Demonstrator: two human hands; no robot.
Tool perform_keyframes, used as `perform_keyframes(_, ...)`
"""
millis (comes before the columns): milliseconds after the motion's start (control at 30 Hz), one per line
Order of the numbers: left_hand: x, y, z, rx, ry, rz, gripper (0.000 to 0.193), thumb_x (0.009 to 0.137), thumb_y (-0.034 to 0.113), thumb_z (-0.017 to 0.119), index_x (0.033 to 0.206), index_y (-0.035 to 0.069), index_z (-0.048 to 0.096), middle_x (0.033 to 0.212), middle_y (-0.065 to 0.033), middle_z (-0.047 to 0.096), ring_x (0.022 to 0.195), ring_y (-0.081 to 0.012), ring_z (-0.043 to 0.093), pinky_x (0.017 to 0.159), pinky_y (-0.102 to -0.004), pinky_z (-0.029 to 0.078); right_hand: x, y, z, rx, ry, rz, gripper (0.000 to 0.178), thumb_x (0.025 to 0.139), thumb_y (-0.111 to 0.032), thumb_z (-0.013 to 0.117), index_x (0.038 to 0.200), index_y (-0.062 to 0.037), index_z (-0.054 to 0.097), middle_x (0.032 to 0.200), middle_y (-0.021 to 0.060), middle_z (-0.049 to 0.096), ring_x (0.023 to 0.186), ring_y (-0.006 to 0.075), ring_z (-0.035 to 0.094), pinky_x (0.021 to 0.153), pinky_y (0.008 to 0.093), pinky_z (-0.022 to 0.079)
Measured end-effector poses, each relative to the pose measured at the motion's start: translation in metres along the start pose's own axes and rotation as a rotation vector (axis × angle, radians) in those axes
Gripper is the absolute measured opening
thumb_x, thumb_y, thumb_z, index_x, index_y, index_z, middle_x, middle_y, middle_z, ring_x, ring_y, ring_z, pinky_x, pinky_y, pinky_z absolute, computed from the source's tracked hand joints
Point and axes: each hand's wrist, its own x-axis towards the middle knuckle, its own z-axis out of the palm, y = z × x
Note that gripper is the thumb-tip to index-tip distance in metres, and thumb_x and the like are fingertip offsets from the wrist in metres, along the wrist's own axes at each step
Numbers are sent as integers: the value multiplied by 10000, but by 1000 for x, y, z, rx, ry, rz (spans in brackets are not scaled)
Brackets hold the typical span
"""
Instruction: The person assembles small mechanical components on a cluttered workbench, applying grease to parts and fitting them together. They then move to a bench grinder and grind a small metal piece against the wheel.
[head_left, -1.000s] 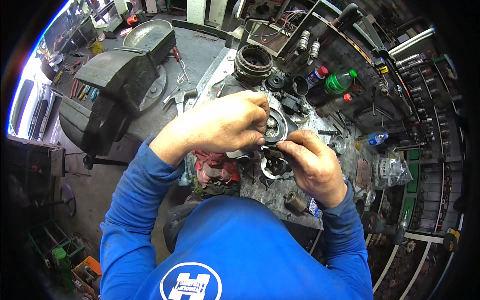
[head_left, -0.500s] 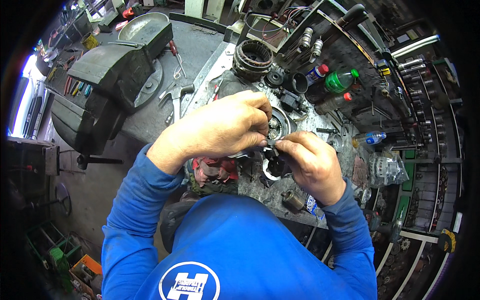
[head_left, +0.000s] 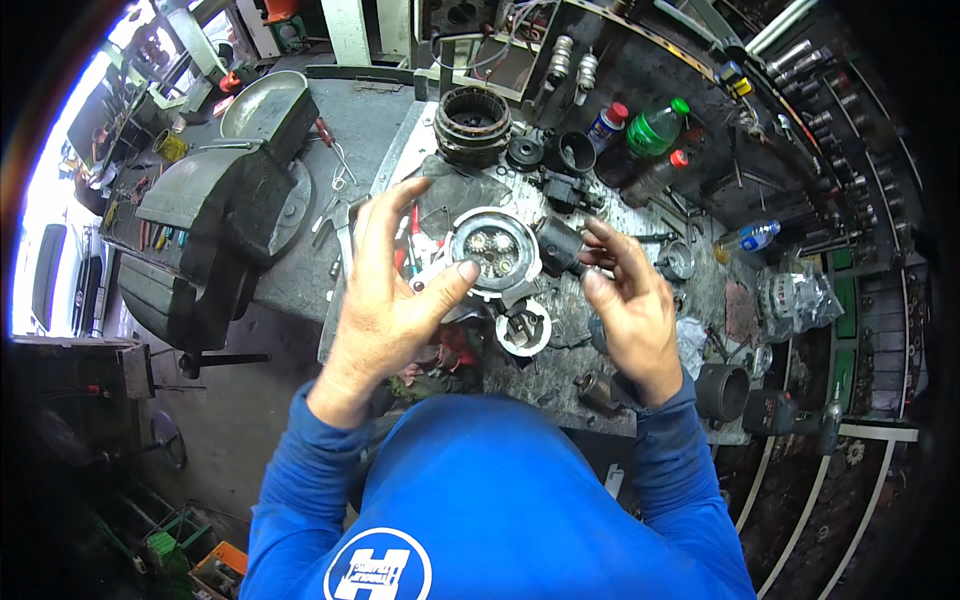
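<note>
The left hand (head_left: 383, 303) and the right hand (head_left: 642, 322) are held open, fingers parted, with nothing seen gripped in either. Between them, nearer the left, a round metal housing (head_left: 528, 245) is set gear side up at the workbench (head_left: 535, 380); whether its rim is touched by the left thumb cannot be told from above. It can be expected to be heavy, rigid and greasy, best grasped around the outer rim, clear of the small gears (head_left: 501, 242).
</note>
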Motion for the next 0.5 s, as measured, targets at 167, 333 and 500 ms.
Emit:
perform_keyframes(167,-30,-9,48,-524,-39,-292,1124,905,185,861,1667,-54,70,1567,-257,436,1449,-315,482,1226,-428,384,-6,21,29,352,-143,265,675,1032,-275,698,1550,64,429,1369,197,613,1243,237,619,1064,360,516)
perform_keyframes(333,-27,-11,54,-535,-101,-270,979,938,169,818,1651,-34,180,1537,-189,483,1429,-267,497,1211,-415,402,-7,21,37,476,-224,247,657,1036,-247,646,1563,66,410,1352,165,639,1250,194,606,1086,325,473)
perform_keyframes(500,-34,-15,58,-479,-43,-236,964,949,213,812,1648,-24,193,1498,-175,522,1383,-267,531,1202,-422,405,1,18,45,596,-145,321,643,982,-255,766,1451,97,501,1219,192,701,1094,212,698,955,346,574)
